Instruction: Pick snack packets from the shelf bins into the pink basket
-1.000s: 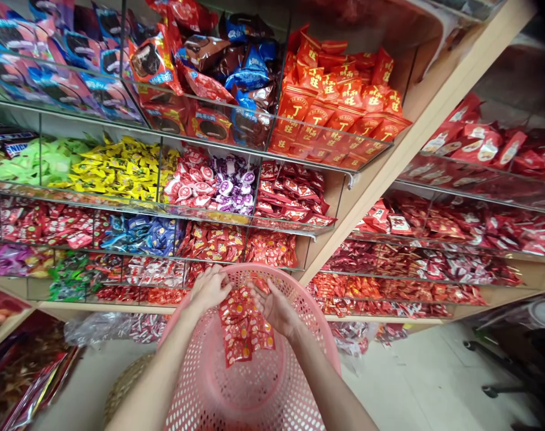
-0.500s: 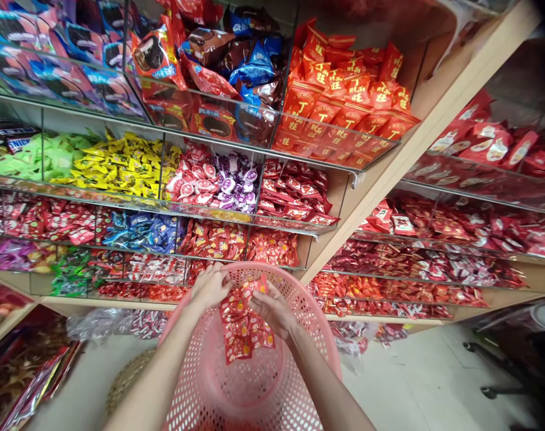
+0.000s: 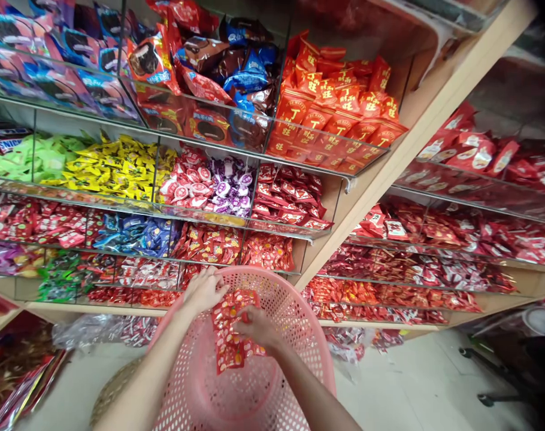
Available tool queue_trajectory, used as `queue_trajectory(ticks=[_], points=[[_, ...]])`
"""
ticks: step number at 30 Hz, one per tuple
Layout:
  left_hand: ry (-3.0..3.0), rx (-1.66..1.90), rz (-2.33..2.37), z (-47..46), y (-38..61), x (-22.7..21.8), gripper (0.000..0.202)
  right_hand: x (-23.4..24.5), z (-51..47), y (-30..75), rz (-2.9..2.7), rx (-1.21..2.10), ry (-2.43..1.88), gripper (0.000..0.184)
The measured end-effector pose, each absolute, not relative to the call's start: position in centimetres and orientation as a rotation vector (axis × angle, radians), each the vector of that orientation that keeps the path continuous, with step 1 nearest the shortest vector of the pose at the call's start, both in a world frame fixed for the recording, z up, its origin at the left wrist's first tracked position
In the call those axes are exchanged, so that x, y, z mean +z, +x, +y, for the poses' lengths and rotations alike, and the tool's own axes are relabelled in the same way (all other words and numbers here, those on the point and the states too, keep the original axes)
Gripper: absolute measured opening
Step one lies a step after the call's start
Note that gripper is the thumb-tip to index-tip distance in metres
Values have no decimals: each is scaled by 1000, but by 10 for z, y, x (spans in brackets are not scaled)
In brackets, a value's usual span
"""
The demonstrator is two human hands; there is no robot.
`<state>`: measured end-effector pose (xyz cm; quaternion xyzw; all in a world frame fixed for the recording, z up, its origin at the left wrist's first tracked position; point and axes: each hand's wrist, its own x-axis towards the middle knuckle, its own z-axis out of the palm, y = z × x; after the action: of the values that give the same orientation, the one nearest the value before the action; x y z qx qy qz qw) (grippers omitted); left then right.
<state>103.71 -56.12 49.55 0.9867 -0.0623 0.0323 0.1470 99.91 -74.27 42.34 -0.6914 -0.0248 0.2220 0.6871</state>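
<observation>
A joined bunch of shiny red candy packets (image 3: 227, 350) with yellow and white prints hangs inside the pink perforated plastic basket (image 3: 315, 341). At its upper left, by the basket's far rim, my left hand (image 3: 205, 291) is closed with its fingertips on the top of the packets. My right hand (image 3: 260, 330) lies across the front of the bunch, fingers bent in against it and slightly blurred; its fingertips are partly lost against the red wrappers. Below the packets the basket's round bottom shows.
Shelves with clear dividers hold red candies (image 3: 270, 250), yellow candies (image 3: 120, 164), orange-red bags (image 3: 330, 120) and other sweets behind the basket. A slanting wooden post (image 3: 366, 191) stands to the right. Plastic bags (image 3: 90, 329) lie under the shelf; a wheeled base (image 3: 492, 374) is at right.
My right hand has shifted from the upper right edge of the packets to lower across their front. My left hand stays at the top. The whole view has moved slightly.
</observation>
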Motion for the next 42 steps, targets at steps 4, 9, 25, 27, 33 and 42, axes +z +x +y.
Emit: queue_trajectory(ticks=[4,9,25,27,33,42], points=[[2850,123,-177,-563,1036,494,27,407,-732,997,-118,341,-1637,16],[2853,128,-201,-570,1040,497,28,391,-733,998,-114,255,-1725,12],[2859,211,-303,-577,1056,494,30,398,-744,1003,17,57,-2029,23],[2859,216,-307,-577,1056,494,30,395,-742,1002,20,52,-1988,23],[2823,178,-266,-580,1055,493,29,388,-741,1004,-96,285,-1616,19],[2785,155,-217,-583,1052,489,32,421,-785,993,-253,437,-1578,23]])
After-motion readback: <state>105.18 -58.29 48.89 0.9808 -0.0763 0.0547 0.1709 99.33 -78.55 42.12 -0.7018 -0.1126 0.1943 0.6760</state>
